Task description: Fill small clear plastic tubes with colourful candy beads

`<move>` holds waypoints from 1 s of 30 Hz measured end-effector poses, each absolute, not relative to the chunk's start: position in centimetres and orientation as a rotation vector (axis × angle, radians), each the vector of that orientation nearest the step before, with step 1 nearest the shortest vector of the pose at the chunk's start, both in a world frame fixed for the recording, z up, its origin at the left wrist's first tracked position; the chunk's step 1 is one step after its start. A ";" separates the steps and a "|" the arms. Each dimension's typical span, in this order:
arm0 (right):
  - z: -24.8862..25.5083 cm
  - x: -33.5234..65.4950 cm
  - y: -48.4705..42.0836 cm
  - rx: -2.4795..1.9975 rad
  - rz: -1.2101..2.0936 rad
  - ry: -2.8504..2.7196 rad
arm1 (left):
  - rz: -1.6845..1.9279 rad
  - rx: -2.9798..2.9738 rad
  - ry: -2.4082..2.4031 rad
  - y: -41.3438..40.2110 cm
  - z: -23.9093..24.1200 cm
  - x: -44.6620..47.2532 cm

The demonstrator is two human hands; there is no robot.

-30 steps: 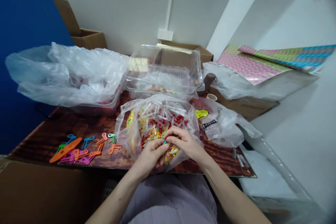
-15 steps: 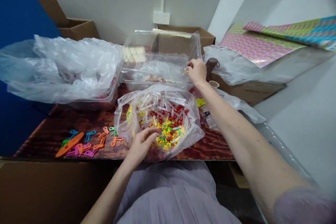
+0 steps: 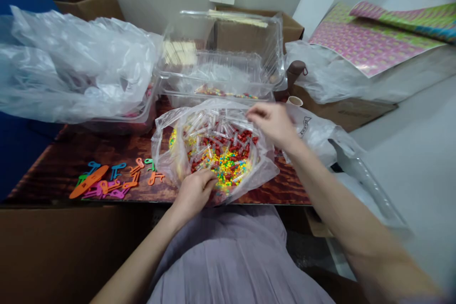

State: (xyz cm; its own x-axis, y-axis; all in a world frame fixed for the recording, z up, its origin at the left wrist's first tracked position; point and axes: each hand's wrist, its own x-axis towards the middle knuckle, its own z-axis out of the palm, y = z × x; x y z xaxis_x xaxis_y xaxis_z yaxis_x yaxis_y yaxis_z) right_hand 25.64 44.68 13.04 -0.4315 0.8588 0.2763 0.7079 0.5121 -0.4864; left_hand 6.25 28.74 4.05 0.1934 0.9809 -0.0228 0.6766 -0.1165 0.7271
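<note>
An open clear plastic bag (image 3: 265,171) sits at the middle of the table's front edge. In it lie small round candies (image 3: 228,168) in yellow, green, orange and blue, with clear tubes (image 3: 217,123) and red caps (image 3: 245,145). My left hand (image 3: 195,192) is at the bag's front edge, fingers curled together by the candies; what they pinch is hidden. Over the bag's back right rim hangs my right hand (image 3: 272,121), blurred, its fingers bent. Behind the bag, a clear plastic box (image 3: 167,78) holds some filled tubes (image 3: 221,91).
Coloured plastic clips (image 3: 131,178) and an orange flat piece (image 3: 89,182) lie on the table's left. A plastic-lined tub (image 3: 142,114) stands behind them. At right are a paper cup (image 3: 295,101), a brown bottle (image 3: 295,73), plastic bags and a printed sheet (image 3: 374,38).
My right hand has come back from the clear box to the bag's right rim; the coloured thing in its fingers no longer shows. My left hand stays by the candies, fingers more closed. The view has tilted down.
</note>
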 end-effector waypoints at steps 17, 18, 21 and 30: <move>4.5 27.3 33.6 -1.222 0.137 -2.891 | 0.152 2.385 1.486 27.1 5.0 8.1; 4.4 27.4 33.6 -1.238 0.151 -2.879 | 0.151 2.395 1.469 27.0 5.0 8.0; 4.4 27.8 33.6 -1.284 0.232 -2.823 | 0.156 2.398 1.464 27.0 5.1 8.1; 5.1 28.5 33.9 -1.320 0.354 -2.764 | 0.290 2.332 1.662 29.6 4.3 9.8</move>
